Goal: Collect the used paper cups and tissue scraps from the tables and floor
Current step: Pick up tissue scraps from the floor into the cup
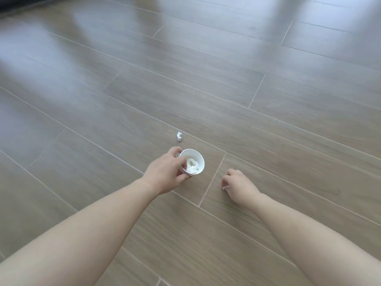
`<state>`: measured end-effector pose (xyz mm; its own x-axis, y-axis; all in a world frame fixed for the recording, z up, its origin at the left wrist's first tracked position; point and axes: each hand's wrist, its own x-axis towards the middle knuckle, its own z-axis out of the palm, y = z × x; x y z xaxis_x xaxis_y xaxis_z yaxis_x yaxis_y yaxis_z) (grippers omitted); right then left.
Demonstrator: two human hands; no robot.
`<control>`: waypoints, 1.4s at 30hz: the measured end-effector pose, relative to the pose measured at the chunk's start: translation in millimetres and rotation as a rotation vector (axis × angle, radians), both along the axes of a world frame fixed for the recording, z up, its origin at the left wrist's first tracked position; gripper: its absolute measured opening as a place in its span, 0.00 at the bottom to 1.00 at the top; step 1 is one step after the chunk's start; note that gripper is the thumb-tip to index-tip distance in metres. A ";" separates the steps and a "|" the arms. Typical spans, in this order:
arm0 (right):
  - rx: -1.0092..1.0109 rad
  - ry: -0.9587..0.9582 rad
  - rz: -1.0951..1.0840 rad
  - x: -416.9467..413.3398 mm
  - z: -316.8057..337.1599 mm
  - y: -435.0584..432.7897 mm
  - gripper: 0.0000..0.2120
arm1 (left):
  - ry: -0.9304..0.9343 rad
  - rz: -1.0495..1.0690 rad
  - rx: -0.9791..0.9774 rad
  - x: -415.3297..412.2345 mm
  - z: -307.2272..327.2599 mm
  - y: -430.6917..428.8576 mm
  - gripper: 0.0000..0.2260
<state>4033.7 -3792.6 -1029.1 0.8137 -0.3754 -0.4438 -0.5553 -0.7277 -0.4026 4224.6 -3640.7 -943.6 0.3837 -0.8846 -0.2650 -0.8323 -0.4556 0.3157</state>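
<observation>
My left hand (pixel 167 172) grips a stack of white paper cups (pixel 198 163) from the side, low over the wooden floor. Crumpled white tissue (pixel 192 164) fills the top cup. A small white tissue scrap (pixel 179 137) lies on the floor just beyond the cups. My right hand (pixel 237 185) is to the right of the cups, fingers curled, with a tiny bit of white tissue (pixel 225 187) showing at its fingertips near the floor.
Grey-brown wooden floor planks (pixel 206 89) stretch in every direction, with bright window reflections at the far side. A dark edge of furniture (pixel 12 3) shows at the top left corner.
</observation>
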 end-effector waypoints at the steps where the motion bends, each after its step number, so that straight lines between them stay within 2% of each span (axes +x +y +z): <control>1: 0.006 -0.003 -0.010 1.1 0.1 -0.9 0.08 | 0.001 0.019 -0.013 2.8 -0.3 0.9 0.13; 4: 0.053 -0.133 -0.138 11.8 9.9 -0.9 0.07 | 0.014 0.051 -0.015 10.7 -4.8 3.5 0.12; 7: 0.140 -0.440 -0.354 38.5 37.9 3.6 0.06 | 0.032 0.075 -0.021 16.8 -9.4 3.5 0.12; 9: 0.209 -0.585 -0.410 59.2 57.7 8.0 0.07 | 0.061 0.094 -0.047 18.5 -10.4 0.4 0.13; 11: 0.277 -0.636 -0.408 75.4 71.4 12.8 0.06 | 0.089 0.102 -0.075 18.8 -10.2 -3.6 0.12; 14: 0.272 -0.609 -0.335 85.0 78.7 16.7 0.07 | 0.133 0.131 -0.129 17.8 -9.7 -7.8 0.11; 19: 0.073 -0.466 -0.022 69.0 73.1 15.9 0.14 | 0.177 0.159 -0.180 15.5 -10.1 -9.6 0.09; 21: 0.002 -0.407 0.043 63.3 70.5 13.9 0.13 | 0.232 0.163 -0.208 13.4 -8.9 -12.0 0.09; 25: -0.088 -0.401 -0.026 58.0 69.6 8.1 0.07 | 0.298 0.127 -0.259 7.6 -6.4 -24.8 0.13; 28: -0.212 -0.327 -0.044 56.5 69.5 -1.0 0.06 | 0.294 0.133 -0.231 10.2 -6.8 -35.1 0.26; 30: -0.299 -0.280 -0.059 54.4 67.8 -7.8 0.05 | 0.268 0.189 -0.149 16.2 -10.4 -39.0 0.31; 35: -0.337 -0.225 -0.078 43.0 61.3 -15.4 0.10 | 0.134 0.184 0.055 37.9 -26.7 -47.4 0.26; 39: -0.319 -0.301 -0.106 33.9 62.2 -18.2 0.10 | 0.021 0.159 0.137 51.3 -39.8 -63.4 0.23; 42: -0.307 -0.338 -0.136 25.6 63.2 -22.0 0.09 | -0.033 0.142 0.176 54.6 -53.5 -72.8 0.25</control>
